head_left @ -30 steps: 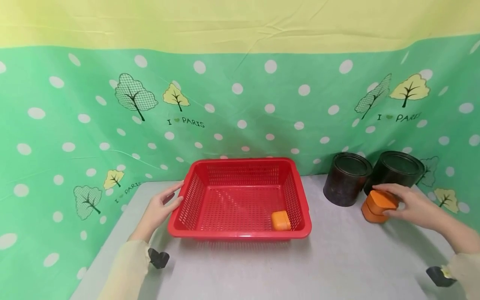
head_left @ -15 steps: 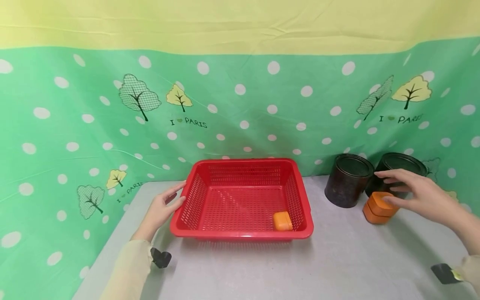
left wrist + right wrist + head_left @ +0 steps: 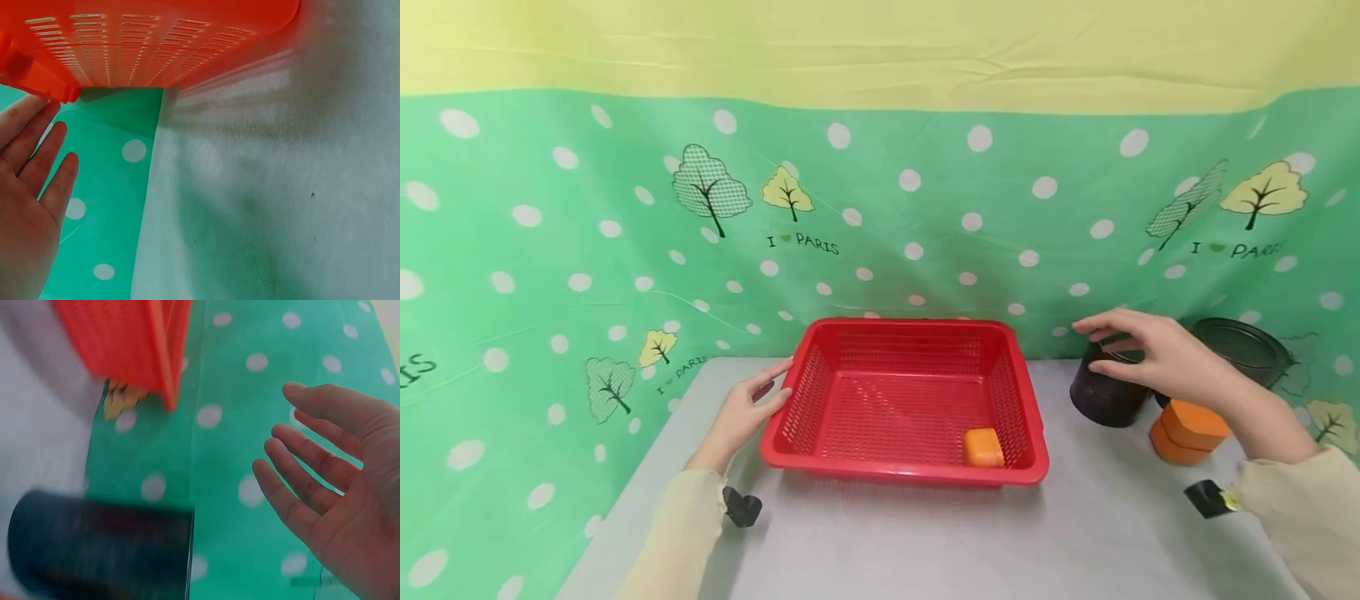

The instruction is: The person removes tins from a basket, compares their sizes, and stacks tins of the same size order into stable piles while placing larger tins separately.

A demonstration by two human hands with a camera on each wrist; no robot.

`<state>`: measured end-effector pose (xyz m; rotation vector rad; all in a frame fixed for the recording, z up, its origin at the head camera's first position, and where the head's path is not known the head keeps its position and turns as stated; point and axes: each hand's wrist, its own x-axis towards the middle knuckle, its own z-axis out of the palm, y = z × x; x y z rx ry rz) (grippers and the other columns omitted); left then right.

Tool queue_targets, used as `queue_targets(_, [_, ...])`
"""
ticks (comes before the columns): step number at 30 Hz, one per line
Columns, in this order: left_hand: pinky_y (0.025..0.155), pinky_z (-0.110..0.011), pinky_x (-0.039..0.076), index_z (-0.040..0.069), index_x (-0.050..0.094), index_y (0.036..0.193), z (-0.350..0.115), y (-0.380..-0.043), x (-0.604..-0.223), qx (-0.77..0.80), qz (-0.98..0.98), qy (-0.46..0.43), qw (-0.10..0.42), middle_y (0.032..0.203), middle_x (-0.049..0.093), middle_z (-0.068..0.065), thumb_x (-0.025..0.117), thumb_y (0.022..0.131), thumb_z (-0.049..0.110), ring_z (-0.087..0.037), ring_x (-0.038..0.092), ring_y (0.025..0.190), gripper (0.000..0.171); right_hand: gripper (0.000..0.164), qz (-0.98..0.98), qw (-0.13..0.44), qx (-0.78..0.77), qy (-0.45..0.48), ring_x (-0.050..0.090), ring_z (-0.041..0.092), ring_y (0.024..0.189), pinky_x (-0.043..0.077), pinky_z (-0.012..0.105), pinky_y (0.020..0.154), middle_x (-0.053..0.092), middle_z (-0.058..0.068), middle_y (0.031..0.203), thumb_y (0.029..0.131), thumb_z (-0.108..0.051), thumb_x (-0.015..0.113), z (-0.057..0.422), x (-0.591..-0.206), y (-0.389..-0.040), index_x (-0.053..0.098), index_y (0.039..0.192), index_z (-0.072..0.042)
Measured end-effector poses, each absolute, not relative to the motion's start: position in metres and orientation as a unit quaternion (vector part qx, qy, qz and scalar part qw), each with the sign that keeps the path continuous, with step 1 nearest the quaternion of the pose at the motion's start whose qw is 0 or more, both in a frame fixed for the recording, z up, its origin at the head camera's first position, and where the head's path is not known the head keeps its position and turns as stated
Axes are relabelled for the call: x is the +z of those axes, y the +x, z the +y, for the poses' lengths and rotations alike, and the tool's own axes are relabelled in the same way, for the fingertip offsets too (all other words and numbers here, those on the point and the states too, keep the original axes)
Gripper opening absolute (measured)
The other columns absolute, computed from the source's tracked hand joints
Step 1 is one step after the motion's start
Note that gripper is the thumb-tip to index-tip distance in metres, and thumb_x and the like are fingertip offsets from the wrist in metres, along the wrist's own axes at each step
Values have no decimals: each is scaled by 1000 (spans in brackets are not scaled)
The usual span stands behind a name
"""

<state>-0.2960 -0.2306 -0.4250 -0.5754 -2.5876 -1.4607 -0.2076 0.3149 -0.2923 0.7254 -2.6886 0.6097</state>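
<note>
In the head view, my left hand (image 3: 741, 417) has its fingertips at the left rim of a red perforated plastic basket (image 3: 904, 473). The left wrist view shows those fingers (image 3: 56, 187) extended under the rim, not curled round it. My right hand (image 3: 1157, 354) hovers, fingers spread and relaxed, over a black cylindrical can (image 3: 1105, 400) that it partly covers. Nothing is between its fingers in the right wrist view. Behind the right forearm is a larger black can (image 3: 1243, 348). An orange lidded box (image 3: 1183, 437) sits on the table in front of it.
One small orange box (image 3: 983, 447) lies in the basket's front right corner. The grey-white tabletop (image 3: 925, 542) extends in front of the basket. A green dotted cloth (image 3: 925, 208) hangs close behind the basket and cans.
My right hand has come off the orange box, risen, and moved left over the nearer black can. The left hand keeps its place at the basket. The head view has turned slightly left.
</note>
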Motion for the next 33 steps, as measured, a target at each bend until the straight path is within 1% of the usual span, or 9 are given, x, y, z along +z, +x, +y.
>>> queue_targets(3, [116, -50, 40, 6, 53, 144, -229, -297, -426, -484, -852, -191, 57, 151, 49, -19, 66, 97, 17, -38, 42, 143, 50, 48, -931, 130, 219, 260, 61, -7, 99, 61, 20, 82, 69, 2, 120, 81, -10, 82, 295, -290, -222, 65, 125, -14])
queue_targets(5, [116, -49, 40, 6, 53, 144, -229, -298, -426, -486, -851, -192, 57, 150, 50, -18, 66, 96, 16, -37, 42, 143, 51, 47, -927, 117, 234, 269, 67, 6, 100, 63, 28, 81, 70, 5, 122, 81, -10, 82, 282, -290, -232, 65, 125, -12])
queue_targets(7, [116, -50, 40, 7, 53, 144, -228, -298, -426, -488, -849, -195, 58, 150, 50, -18, 66, 96, 16, -37, 43, 143, 50, 45, -924, 98, 250, 273, 68, 19, 101, 64, 33, 82, 69, 8, 123, 82, -9, 80, 269, -290, -242, 65, 125, -9])
queue_targets(8, [116, -49, 40, 6, 53, 144, -228, -298, -426, -488, -848, -196, 60, 150, 51, -18, 67, 96, 15, -36, 43, 142, 50, 45, -921, 89, 258, 276, 68, 23, 101, 64, 37, 83, 69, 9, 123, 83, -8, 80, 263, -290, -247, 65, 125, -8])
queue_targets(11, [116, -50, 41, 6, 54, 143, -227, -298, -426, -490, -847, -196, 62, 149, 52, -17, 67, 95, 14, -35, 44, 142, 51, 43, -914, 61, 285, 283, 67, 29, 104, 63, 44, 86, 68, 13, 124, 85, -8, 78, 244, -292, -261, 65, 125, -5])
queue_targets(14, [115, -52, 41, 6, 53, 143, -227, -298, -427, -487, -849, -195, 62, 149, 51, -18, 67, 95, 14, -36, 44, 142, 51, 42, -912, 47, 286, 289, 66, 31, 106, 61, 50, 89, 68, 14, 123, 85, -9, 78, 227, -295, -275, 65, 125, -5])
queue_targets(19, [116, -53, 41, 7, 53, 144, -227, -297, -425, -489, -851, -185, 59, 150, 51, -17, 67, 95, 15, -37, 44, 143, 52, 41, -910, 25, 279, 306, 66, 30, 111, 60, 49, 92, 69, 13, 123, 85, -10, 78, 201, -306, -294, 66, 124, -7])
queue_targets(26, [115, -53, 41, 7, 52, 145, -228, -296, -425, -487, -852, -183, 58, 151, 50, -17, 67, 95, 16, -36, 43, 143, 52, 41, -897, -63, 296, 324, 64, 34, 116, 58, 47, 98, 66, 14, 128, 88, -11, 74, 170, -318, -313, 64, 128, -6])
queue_targets(33, [116, -54, 40, 9, 52, 145, -228, -295, -425, -486, -854, -178, 54, 151, 50, -16, 68, 95, 17, -36, 43, 143, 53, 40, -896, -126, 263, 335, 64, 29, 115, 58, 40, 98, 68, 5, 125, 89, -14, 74, 150, -329, -321, 65, 128, -11])
